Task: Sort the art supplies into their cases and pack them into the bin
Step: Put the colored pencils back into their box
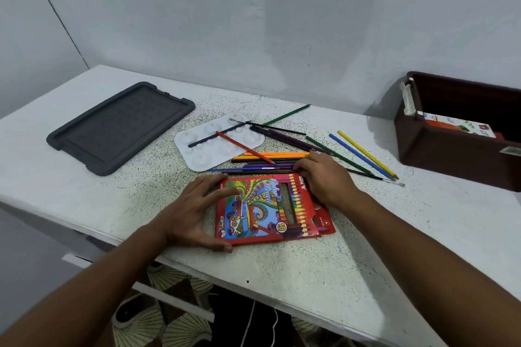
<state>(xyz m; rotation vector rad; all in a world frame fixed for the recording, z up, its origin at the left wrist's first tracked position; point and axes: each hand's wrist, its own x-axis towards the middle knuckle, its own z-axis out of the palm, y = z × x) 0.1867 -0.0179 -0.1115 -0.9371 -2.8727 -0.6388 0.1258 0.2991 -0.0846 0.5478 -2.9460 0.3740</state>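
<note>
Even, soft indoor light; the bin (462, 132) casts a shadow on the wall (253, 22) toward nine o'clock. Wide-angle bending curves the desk (282, 267) edges; slightly soft throughout.

One pencil case (262, 208), one palette (217, 144), one bin (451, 155)
</note>
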